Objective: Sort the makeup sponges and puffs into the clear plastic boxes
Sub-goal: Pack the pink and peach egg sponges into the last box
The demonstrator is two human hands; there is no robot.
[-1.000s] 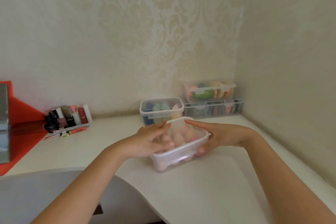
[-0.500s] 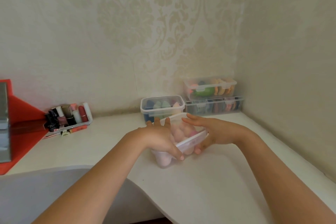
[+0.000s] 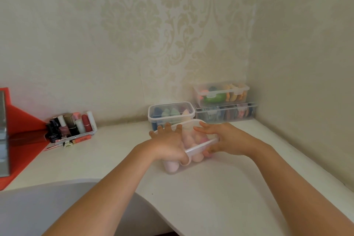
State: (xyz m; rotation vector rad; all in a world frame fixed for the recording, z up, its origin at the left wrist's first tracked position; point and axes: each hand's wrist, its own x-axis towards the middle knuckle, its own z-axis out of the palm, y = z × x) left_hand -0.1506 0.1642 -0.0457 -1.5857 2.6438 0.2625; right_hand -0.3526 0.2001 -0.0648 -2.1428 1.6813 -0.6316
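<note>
Cream patterned wallpaper is met by a white desk [image 3: 210, 197] in a corner. Near the middle of the desk a box [image 3: 173, 171] is set, and a lid [image 3: 200, 146] is held tilted over it, not yet seen to be seated. The lid's near corner is gripped by the left hand [image 3: 168, 145], with fingers spread flat on top and the thumb hooked round the edge. Its right end is pinched by the right hand [image 3: 226, 140], with fingers above and the thumb under the rim.

The box is judged to be light, thin-walled and a little flexible, and smooth enough to slide on the desk if pushed sideways. It is best taken at the rim and corners, where it is stiffest. Pressure would be better applied along the lid's edge than at its centre, which would probably bow. The sponges [image 3: 196, 157] are taken to be soft and springy, so any standing proud could be pressed down, though one may be caught under the rim.

The box is clear plastic with rounded corners, and it is packed with pale pink, egg-shaped sponges that can be seen through its wall. Behind it a lidded back box [image 3: 171, 114] of blue and green sponges is seen. To the right is a stack [image 3: 222, 101] of two closed boxes with orange and green pieces.
</note>
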